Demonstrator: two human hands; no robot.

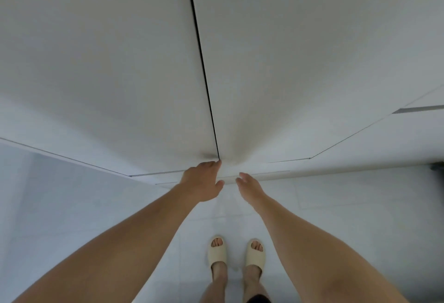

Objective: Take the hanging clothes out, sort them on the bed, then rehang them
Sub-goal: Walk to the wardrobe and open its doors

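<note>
Two flat, smooth matte white wardrobe doors stood closed, thin dark seam running straight between them. Left hand reached to bottom of seam, fingers loosely spread, fingertips touching lower door edge there, gripping nothing. Right hand just right of seam's foot, fingers relaxed and apart, near door edge; contact unclear. Hanging clothes not visible, doors hid interior. Below seam: pale glossy tiled floor, feet in chunky cream foam slides with rounded open toes.
</note>
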